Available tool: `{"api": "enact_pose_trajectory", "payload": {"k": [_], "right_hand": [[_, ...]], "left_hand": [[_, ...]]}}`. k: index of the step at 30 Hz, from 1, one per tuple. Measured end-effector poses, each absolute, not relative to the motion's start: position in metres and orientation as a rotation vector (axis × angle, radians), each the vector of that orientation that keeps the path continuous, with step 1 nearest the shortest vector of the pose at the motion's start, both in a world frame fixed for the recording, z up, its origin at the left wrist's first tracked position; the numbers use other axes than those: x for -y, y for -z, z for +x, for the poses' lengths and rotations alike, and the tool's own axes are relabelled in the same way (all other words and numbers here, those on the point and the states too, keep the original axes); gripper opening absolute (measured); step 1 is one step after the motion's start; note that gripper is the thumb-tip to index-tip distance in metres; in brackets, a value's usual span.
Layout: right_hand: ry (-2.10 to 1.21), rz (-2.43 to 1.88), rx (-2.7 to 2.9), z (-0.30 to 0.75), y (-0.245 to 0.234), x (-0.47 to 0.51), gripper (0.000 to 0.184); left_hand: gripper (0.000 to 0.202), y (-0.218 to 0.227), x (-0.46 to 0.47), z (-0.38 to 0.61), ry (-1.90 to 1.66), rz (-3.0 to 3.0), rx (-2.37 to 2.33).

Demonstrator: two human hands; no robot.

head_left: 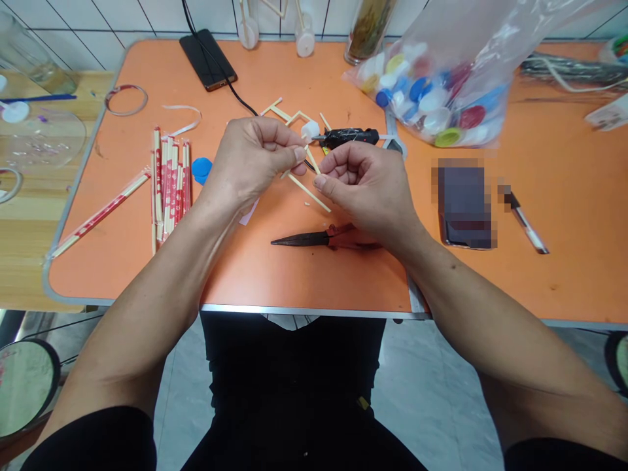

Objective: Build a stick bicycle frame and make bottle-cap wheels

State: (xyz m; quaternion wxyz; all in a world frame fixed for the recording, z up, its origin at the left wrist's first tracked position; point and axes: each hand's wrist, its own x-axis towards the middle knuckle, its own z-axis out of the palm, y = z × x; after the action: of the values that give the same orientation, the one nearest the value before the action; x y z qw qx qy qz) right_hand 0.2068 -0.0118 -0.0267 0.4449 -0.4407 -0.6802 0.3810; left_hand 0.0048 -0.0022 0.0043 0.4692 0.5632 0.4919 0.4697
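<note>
Head view: pinching a pale stick between left grip and right grip, thumb pressed to fingers on each. Far end of it at left grip, near end at right grip; tilted, bridging the gap between them. Seeing a longer stick running out from just below left grip, toward the near side of right grip; can't tell if held too or just lying there. Just beyond left grip, a white cap; right by it, the nozzle of a black glue gun, body just beyond right grip. Also beyond left grip, some joined sticks. On the near side of both, pliers, tip pointing left, handles partly hidden by right grip. Left of left grip: blue cap, then a batch of red-wrapped chopsticks, plus one wrapped chopstick angled off farther left. Well beyond left grip, black phone with a cable across it. Beyond and right of right grip, clear bag of coloured caps. Straight right of right grip, second phone, partly pixelated, then a pen. All on orange bench.
</note>
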Motion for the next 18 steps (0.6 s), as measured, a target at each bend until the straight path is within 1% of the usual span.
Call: {"api": "enact_pose_trajectory", "payload": {"k": [6, 12, 18], "right_hand": [[-0.959, -1.114, 1.674, 0.206, 0.0249, 0.013, 0.025], [-0.988, -1.126, 1.67, 0.2054, 0.0246, 0.0132, 0.031], [-0.974, -1.125, 1.671, 0.2051, 0.0233, 0.0135, 0.034]], "left_hand": [[0.017, -0.0051, 0.0027, 0.0047, -1.136, 1.377, -1.225], [0.015, -0.0075, 0.0039, 0.0054, -1.131, 1.375, -1.245], [0.018, -0.01, 0.0055, 0.0068, -1.13, 1.358, -1.25]]}}
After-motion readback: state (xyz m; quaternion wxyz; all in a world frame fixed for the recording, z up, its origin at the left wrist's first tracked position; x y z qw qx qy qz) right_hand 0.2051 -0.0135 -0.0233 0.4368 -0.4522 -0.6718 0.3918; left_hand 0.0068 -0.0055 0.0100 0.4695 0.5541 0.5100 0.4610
